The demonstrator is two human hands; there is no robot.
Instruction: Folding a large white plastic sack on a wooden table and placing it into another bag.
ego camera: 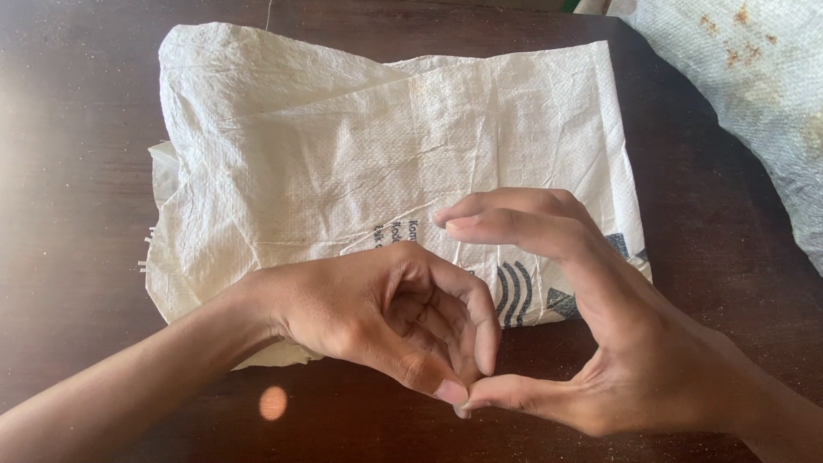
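The crumpled white sack (377,163) looks like matt woven plastic, on a dark, smooth wooden table (77,171).

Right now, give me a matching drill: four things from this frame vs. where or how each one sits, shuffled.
Things:
1. folded white woven sack
2. left hand
3. right hand
4. second white sack

States:
A. fingers open and curved, thumb tip meeting the other thumb
B. top right corner, rust-coloured spots
C. fingers curled in, over the sack's near edge
D. flat on the dark wooden table, creased

Pairs: 1-D, 2-C, 3-A, 4-B
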